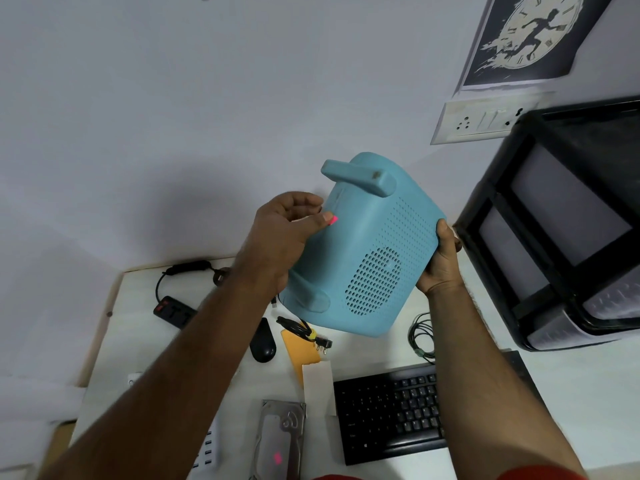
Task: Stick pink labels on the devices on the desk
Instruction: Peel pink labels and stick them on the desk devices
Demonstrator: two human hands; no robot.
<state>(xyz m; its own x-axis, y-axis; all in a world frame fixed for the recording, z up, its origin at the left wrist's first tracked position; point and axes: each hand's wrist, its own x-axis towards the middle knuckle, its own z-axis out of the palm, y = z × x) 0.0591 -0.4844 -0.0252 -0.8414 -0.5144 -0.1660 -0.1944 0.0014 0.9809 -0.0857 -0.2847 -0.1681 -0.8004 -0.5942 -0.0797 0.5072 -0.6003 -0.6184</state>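
Right grip (441, 261) clasping blue heater (363, 251) by its edge; left grip (287, 230) pinching pink label (333, 220) against its side. Probably light, rigid, smooth plastic.

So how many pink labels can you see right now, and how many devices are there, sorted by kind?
Pink labels: 2, one at the left hand's thumb tip, one on the hard drive
Blue heater: 1, held up by both hands, right hand
Hard drive: 1
Keyboard: 1
Mouse: 1
Power strip: 1
White USB hub: 1
Total: 8
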